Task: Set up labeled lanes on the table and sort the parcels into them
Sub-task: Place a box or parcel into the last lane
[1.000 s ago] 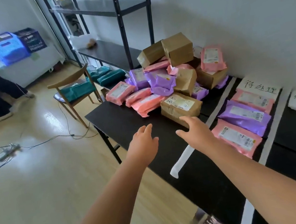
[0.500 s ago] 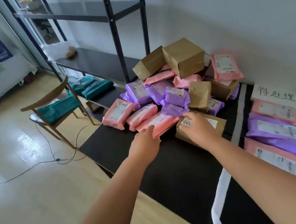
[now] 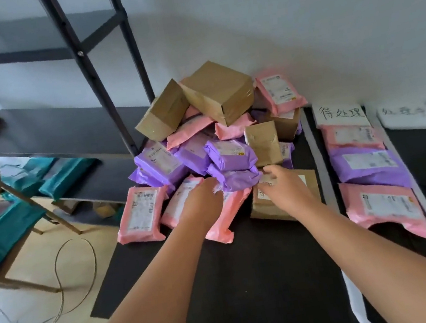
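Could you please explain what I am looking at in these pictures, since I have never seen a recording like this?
There is no machine here: every picture comes from one camera worn on a person's head, looking down at their own bare arms. The left hand and right hand are at the front of a heap of parcels, pink and purple bags and brown boxes, on a black table. Both are at a purple bag; whether they grip it is too blurred to tell. To the right, white strips mark lanes, and a handwritten label heads one lane holding three sorted bags.
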Action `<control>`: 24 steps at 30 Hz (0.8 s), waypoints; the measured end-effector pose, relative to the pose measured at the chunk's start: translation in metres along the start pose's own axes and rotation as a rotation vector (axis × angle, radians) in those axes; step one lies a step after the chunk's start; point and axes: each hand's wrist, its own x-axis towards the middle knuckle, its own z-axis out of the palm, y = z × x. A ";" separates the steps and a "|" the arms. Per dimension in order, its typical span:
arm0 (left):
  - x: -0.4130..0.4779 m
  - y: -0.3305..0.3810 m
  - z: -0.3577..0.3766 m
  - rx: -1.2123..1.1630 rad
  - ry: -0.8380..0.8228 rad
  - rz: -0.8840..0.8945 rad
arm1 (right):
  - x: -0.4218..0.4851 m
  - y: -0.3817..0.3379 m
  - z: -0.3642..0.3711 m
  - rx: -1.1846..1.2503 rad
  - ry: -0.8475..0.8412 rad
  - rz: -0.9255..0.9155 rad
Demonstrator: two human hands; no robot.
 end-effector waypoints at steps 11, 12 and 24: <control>0.094 0.022 0.010 -0.062 0.049 -0.073 | 0.103 0.003 0.007 -0.114 0.004 0.024; 0.099 0.024 0.012 -0.019 0.030 -0.070 | 0.111 0.004 0.009 -0.130 -0.002 0.032; 0.141 0.024 0.017 -0.070 -0.085 -0.152 | 0.142 -0.012 0.021 -0.041 -0.003 0.119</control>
